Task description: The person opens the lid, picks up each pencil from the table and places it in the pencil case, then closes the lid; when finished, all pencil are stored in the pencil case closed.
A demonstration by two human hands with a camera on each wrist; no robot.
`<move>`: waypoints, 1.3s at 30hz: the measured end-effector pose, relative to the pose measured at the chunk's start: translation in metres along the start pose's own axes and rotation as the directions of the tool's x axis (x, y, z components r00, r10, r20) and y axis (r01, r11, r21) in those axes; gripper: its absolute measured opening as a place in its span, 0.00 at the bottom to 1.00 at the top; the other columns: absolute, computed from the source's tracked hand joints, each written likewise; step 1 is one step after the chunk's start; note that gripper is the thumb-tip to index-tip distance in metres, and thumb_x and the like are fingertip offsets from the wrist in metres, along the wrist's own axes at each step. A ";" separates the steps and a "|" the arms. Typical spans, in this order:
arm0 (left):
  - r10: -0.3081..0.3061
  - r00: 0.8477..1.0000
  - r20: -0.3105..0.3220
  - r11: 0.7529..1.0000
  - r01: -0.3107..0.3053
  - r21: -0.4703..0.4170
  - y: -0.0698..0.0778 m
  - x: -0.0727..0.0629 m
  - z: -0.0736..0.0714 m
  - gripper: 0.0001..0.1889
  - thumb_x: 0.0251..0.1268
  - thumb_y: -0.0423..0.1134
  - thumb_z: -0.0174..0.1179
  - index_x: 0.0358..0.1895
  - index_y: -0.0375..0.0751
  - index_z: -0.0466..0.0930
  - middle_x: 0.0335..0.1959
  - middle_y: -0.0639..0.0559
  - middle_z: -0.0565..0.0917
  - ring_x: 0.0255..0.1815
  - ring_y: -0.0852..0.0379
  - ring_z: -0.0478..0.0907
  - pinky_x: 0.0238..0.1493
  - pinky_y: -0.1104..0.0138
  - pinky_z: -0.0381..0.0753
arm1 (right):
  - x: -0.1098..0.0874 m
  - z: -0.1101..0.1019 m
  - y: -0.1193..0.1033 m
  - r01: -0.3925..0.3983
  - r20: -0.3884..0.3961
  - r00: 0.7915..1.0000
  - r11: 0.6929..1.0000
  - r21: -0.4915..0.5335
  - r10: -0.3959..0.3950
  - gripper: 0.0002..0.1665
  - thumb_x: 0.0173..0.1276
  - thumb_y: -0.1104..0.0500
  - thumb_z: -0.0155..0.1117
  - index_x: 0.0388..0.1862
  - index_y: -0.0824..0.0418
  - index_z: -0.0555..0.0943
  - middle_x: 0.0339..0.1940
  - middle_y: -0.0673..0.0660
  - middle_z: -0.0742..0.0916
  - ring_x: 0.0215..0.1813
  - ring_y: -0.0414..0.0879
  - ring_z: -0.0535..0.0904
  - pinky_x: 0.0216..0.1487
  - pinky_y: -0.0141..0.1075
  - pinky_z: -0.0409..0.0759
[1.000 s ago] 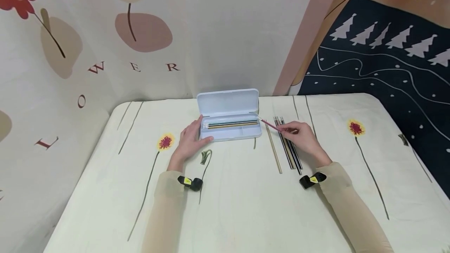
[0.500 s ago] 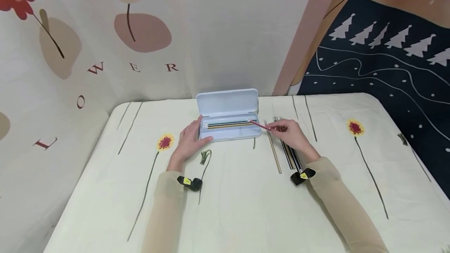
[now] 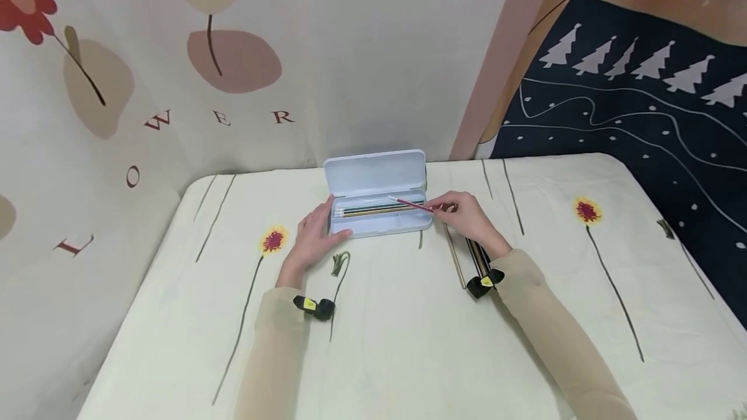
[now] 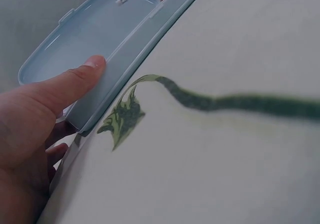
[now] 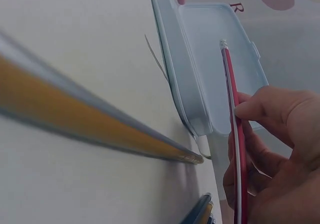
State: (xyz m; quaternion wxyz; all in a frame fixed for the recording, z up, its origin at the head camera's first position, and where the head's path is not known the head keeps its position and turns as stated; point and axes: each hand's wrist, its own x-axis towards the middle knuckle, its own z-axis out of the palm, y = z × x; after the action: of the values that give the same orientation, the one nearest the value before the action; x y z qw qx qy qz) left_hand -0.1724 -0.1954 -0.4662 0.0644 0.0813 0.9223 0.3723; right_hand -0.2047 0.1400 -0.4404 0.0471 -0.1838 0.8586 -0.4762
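A pale blue pencil case [image 3: 373, 229] lies with its lid [image 3: 376, 174] raised at the back. Several pencils [image 3: 367, 211] lie in its long compartment, white eraser ends to the left. My left hand [image 3: 313, 235] holds the case's left end; in the left wrist view the thumb [image 4: 82, 82] lies along the front wall and the other fingers are partly hidden. My right hand [image 3: 463, 212] pinches a red pencil [image 3: 413, 204] over the case's right part, its eraser end pointing left. In the right wrist view, thumb and fingers hold this pencil [image 5: 231, 84] partway along its length.
A gold pencil [image 3: 454, 256] lies alone on the white flowered cloth [image 3: 385, 329], right of the case. Beside it, several dark and gold pencils [image 3: 477, 256] are partly covered by my right hand and wrist camera. A printed curtain [image 3: 373, 70] hangs behind the table.
My right hand has moved left, carrying the red pencil from beside the case to over its right part. The left hand has stayed at the case's left end.
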 end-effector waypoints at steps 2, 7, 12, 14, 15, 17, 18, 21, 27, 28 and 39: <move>-0.006 1.000 -0.001 1.000 0.006 -0.001 -0.001 0.000 0.001 0.48 0.64 0.50 0.63 0.78 0.40 0.42 0.76 0.39 0.51 0.76 0.42 0.43 0.73 0.50 0.35 | 0.003 0.002 0.000 0.006 0.004 1.000 1.000 -0.003 -0.006 0.11 0.66 0.69 0.61 0.45 0.66 0.86 0.39 0.59 0.86 0.37 0.49 0.77 0.35 0.35 0.76; 0.015 1.000 -0.020 1.000 -0.015 -0.012 -0.003 -0.001 0.002 0.48 0.63 0.52 0.62 0.78 0.39 0.43 0.76 0.38 0.51 0.76 0.41 0.44 0.72 0.49 0.34 | 0.010 0.005 -0.002 0.034 0.011 0.999 0.999 0.005 -0.034 0.12 0.65 0.71 0.60 0.45 0.67 0.86 0.40 0.60 0.86 0.39 0.50 0.78 0.36 0.35 0.75; 0.045 0.998 -0.043 0.999 -0.046 -0.022 -0.003 -0.004 0.003 0.49 0.63 0.60 0.59 0.78 0.40 0.44 0.75 0.36 0.53 0.75 0.39 0.45 0.72 0.48 0.35 | 0.018 0.010 -0.006 0.062 0.011 0.998 0.998 0.000 -0.062 0.12 0.64 0.72 0.59 0.43 0.67 0.87 0.40 0.60 0.87 0.38 0.50 0.78 0.35 0.34 0.74; 0.045 0.998 -0.042 0.999 -0.046 -0.016 -0.003 -0.004 0.003 0.49 0.63 0.60 0.59 0.78 0.40 0.44 0.75 0.36 0.53 0.75 0.39 0.45 0.72 0.48 0.36 | 0.021 0.012 -0.008 0.063 0.013 0.998 0.998 -0.010 -0.063 0.13 0.64 0.72 0.59 0.43 0.66 0.87 0.40 0.59 0.87 0.38 0.50 0.78 0.35 0.34 0.74; 0.042 0.998 -0.039 0.999 -0.042 -0.012 -0.003 -0.003 0.003 0.49 0.63 0.59 0.60 0.78 0.40 0.44 0.75 0.36 0.53 0.75 0.39 0.45 0.72 0.48 0.36 | 0.023 0.013 -0.008 0.063 0.014 0.998 0.998 -0.012 -0.063 0.13 0.64 0.72 0.59 0.43 0.65 0.87 0.40 0.59 0.87 0.39 0.50 0.79 0.35 0.35 0.74; 0.028 0.999 -0.026 1.000 -0.028 -0.004 -0.003 -0.002 0.003 0.49 0.63 0.55 0.61 0.78 0.39 0.43 0.76 0.36 0.52 0.75 0.40 0.44 0.72 0.48 0.36 | 0.026 0.016 -0.010 0.058 0.019 0.998 0.998 -0.018 -0.058 0.13 0.65 0.71 0.59 0.44 0.65 0.87 0.41 0.59 0.87 0.39 0.49 0.79 0.36 0.35 0.74; 0.022 1.000 -0.020 1.000 -0.022 0.002 -0.003 -0.001 0.003 0.48 0.63 0.53 0.62 0.78 0.38 0.43 0.76 0.37 0.52 0.76 0.40 0.44 0.72 0.48 0.36 | 0.028 0.017 -0.011 0.057 0.021 0.998 0.998 -0.018 -0.056 0.13 0.65 0.71 0.60 0.44 0.65 0.87 0.41 0.59 0.87 0.40 0.50 0.79 0.36 0.35 0.74; 0.002 1.000 -0.005 1.000 -0.002 0.015 -0.003 0.001 0.003 0.48 0.64 0.51 0.63 0.78 0.39 0.42 0.76 0.38 0.51 0.76 0.41 0.43 0.73 0.49 0.35 | 0.033 0.021 -0.013 0.060 0.027 0.998 0.998 -0.023 -0.059 0.13 0.65 0.71 0.60 0.44 0.64 0.87 0.40 0.58 0.86 0.39 0.50 0.78 0.36 0.35 0.74; -0.017 1.000 0.001 1.000 0.017 0.019 -0.004 0.001 0.002 0.47 0.65 0.52 0.61 0.78 0.40 0.41 0.76 0.39 0.51 0.76 0.42 0.43 0.73 0.50 0.35 | 0.042 0.030 -0.021 0.082 0.038 0.996 0.996 -0.033 -0.080 0.13 0.65 0.72 0.60 0.44 0.65 0.87 0.38 0.58 0.86 0.36 0.48 0.77 0.33 0.35 0.73; -0.015 1.000 0.001 1.000 0.015 0.018 -0.003 0.000 0.002 0.47 0.65 0.51 0.61 0.78 0.40 0.42 0.76 0.39 0.51 0.76 0.42 0.43 0.73 0.50 0.35 | 0.043 0.032 -0.022 0.087 0.040 0.996 0.996 -0.030 -0.086 0.12 0.65 0.72 0.60 0.43 0.65 0.87 0.37 0.58 0.86 0.36 0.48 0.77 0.33 0.34 0.73; 0.009 1.000 -0.006 1.000 -0.009 0.017 -0.004 -0.001 0.001 0.47 0.64 0.51 0.61 0.78 0.39 0.42 0.76 0.38 0.52 0.76 0.42 0.44 0.73 0.49 0.36 | 0.055 0.049 -0.030 0.108 0.039 0.993 0.994 0.009 -0.108 0.12 0.64 0.73 0.59 0.42 0.67 0.87 0.35 0.59 0.86 0.32 0.46 0.75 0.30 0.32 0.71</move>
State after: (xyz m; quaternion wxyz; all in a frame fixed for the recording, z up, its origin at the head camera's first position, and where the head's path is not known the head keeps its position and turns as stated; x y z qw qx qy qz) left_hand -0.1716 -0.1974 -0.4698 0.0591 0.0846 0.9253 0.3649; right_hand -0.2354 0.0661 -0.4367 0.0387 -0.2391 0.8446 -0.4775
